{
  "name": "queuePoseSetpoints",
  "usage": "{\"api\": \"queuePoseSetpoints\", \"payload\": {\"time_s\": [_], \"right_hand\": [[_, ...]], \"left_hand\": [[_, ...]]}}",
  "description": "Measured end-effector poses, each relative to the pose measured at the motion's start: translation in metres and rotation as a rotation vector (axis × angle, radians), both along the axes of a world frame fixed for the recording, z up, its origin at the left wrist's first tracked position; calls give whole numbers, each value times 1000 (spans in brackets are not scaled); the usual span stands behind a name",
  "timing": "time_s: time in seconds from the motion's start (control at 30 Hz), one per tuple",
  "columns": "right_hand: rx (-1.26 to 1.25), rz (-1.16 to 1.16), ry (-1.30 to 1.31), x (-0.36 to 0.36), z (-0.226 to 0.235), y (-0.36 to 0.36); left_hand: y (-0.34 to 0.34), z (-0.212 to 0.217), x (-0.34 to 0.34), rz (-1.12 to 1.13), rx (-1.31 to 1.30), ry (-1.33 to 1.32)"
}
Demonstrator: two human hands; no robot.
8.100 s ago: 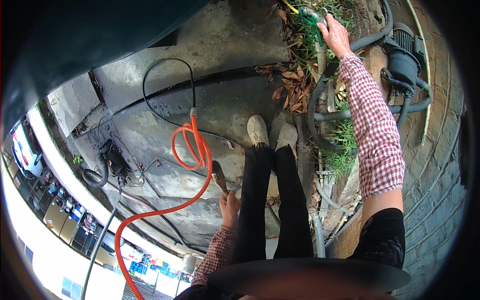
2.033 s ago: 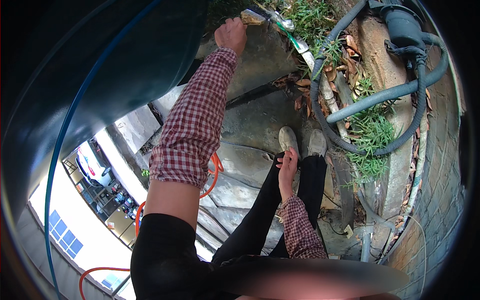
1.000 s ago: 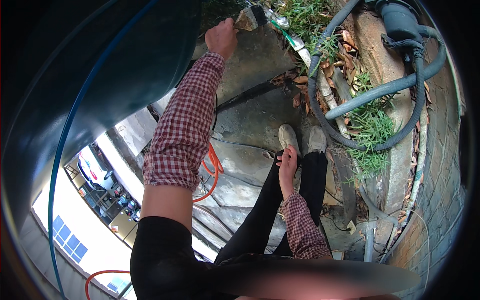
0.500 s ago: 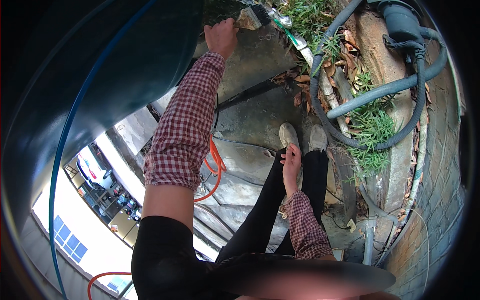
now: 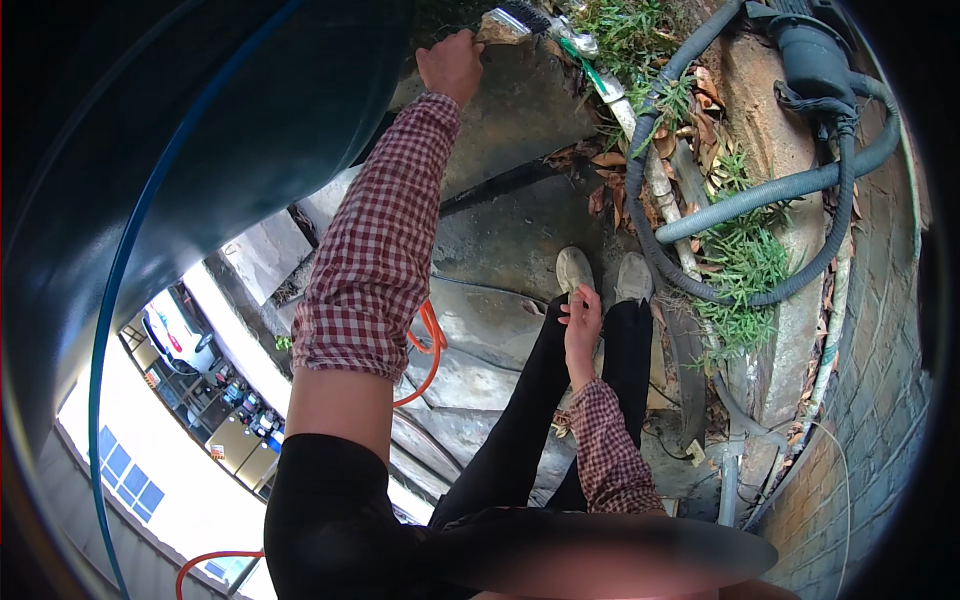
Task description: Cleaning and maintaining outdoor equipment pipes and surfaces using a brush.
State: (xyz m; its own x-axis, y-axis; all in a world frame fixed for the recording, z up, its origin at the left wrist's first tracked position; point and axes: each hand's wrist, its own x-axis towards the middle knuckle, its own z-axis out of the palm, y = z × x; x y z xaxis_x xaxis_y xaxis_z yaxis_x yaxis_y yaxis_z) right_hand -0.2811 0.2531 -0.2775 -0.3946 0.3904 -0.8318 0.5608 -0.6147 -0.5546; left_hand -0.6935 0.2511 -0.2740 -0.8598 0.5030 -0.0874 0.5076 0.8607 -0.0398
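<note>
Concrete slabs (image 5: 520,120) underfoot. Brush (image 5: 510,24) at far centre, bristles near the white pipe (image 5: 620,108); our left hand (image 5: 451,66) is closed on the brush. Our right hand (image 5: 582,328), nearer, hangs loosely curled, apparently holding nothing. Step, we judge: brush held at reach; moving it calls for firm grip.

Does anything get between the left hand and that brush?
Nothing visible does: the left hand holds the brush directly, with the bristle end sticking out beyond the fingers.

From head height, a wide fisheye view faces down over the left hand (image 5: 450,66), right hand (image 5: 582,328) and concrete floor (image 5: 500,222).
</note>
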Motion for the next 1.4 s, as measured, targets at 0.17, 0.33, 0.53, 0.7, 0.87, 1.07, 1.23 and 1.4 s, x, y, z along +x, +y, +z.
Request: {"api": "queuePoseSetpoints", "payload": {"time_s": [0.17,0.33,0.53,0.7,0.87,1.07,1.23,1.4], "right_hand": [[4,-10,-11,1,-1,-2],[-1,-6,-4,-1,0,-3],[7,-1,-1,0,0,-2],[-10,-8,-5,-4,0,-2],[-22,-9,-23,-7,1,0],[-22,15,-29,-11,4,-2],[-8,29,-31,-8,5,-3],[-11,28,-20,-6,3,-4]], "left_hand": [[2,-6,1,101,47,-105],[1,-13,3,134,18,-134],[1,-18,8,108,10,-150],[-18,-20,11,53,71,-94],[-30,-16,15,58,89,-105],[-11,-11,10,277,314,-370],[14,-10,14,294,333,-563],[18,-4,12,319,315,-565]]}}
